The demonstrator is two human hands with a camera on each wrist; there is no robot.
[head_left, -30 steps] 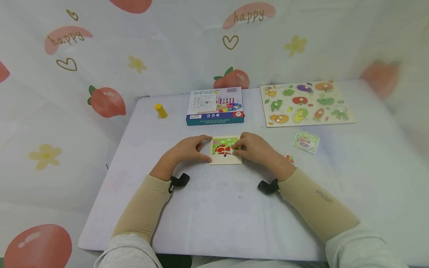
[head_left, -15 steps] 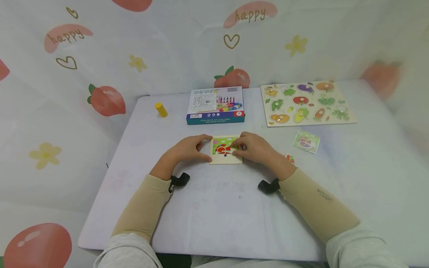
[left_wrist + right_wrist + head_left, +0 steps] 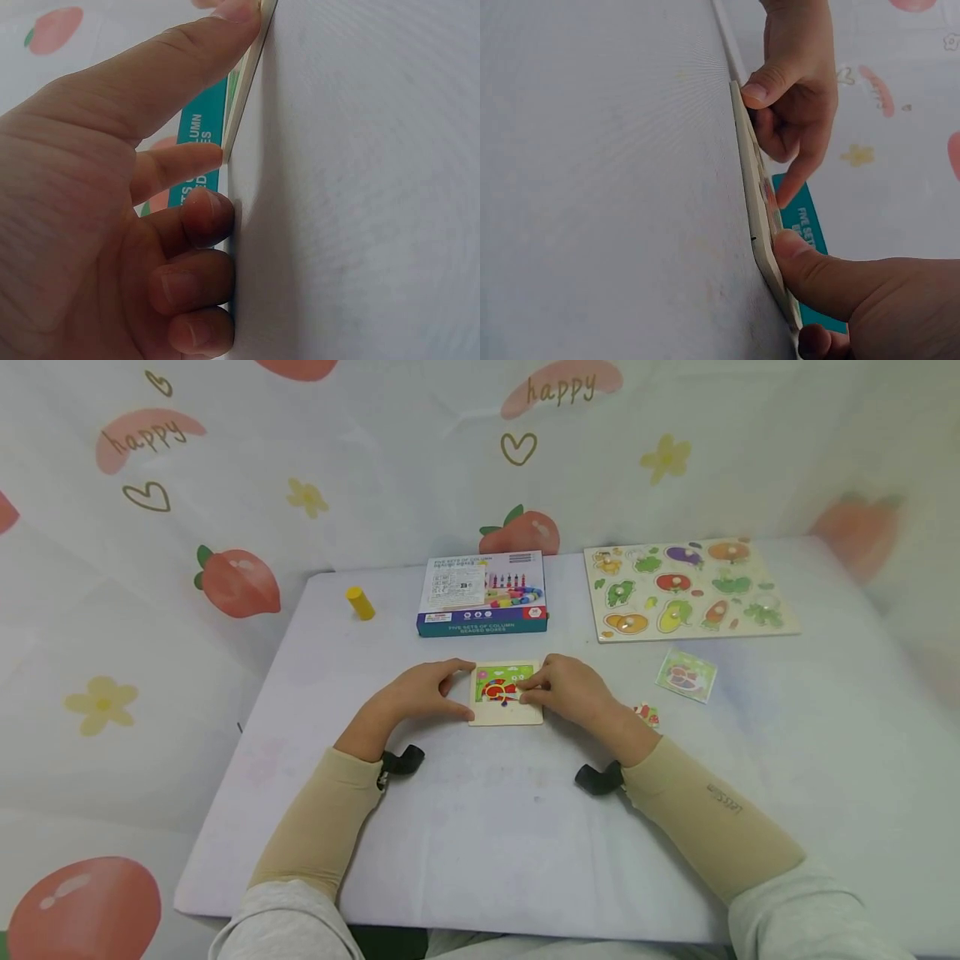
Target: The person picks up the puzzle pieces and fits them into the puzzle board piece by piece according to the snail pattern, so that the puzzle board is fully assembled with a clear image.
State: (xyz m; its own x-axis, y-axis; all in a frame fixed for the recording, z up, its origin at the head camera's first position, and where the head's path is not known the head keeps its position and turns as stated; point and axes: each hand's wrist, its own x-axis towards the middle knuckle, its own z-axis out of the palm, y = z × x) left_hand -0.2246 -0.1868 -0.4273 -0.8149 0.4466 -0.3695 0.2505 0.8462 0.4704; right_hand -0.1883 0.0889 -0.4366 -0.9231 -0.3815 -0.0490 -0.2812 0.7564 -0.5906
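A small wooden jigsaw puzzle board [image 3: 504,716] lies flat at the table's middle, its inset picture green with a red figure. My left hand [image 3: 423,693] grips its left side, index finger at the far corner and thumb at the near corner. In the left wrist view the other left fingers [image 3: 191,289] curl loosely beside it. Over the picture's right part, my right hand [image 3: 573,693] pinches a puzzle piece between thumb and index finger; the fingers mostly hide that piece. From the right wrist view, the right thumb [image 3: 802,259] rests on the board's face.
Right of the board lie a small red-and-white piece [image 3: 647,715], partly behind the right wrist, and a square picture card [image 3: 686,676]. Behind stand a bead-set box [image 3: 482,596], a yellow cylinder [image 3: 361,603] and a vegetable peg puzzle [image 3: 686,589].
The right thumb and index finger shift slightly on the picture, and the pale gap beside the red figure looks narrower. The left hand and board stay put.
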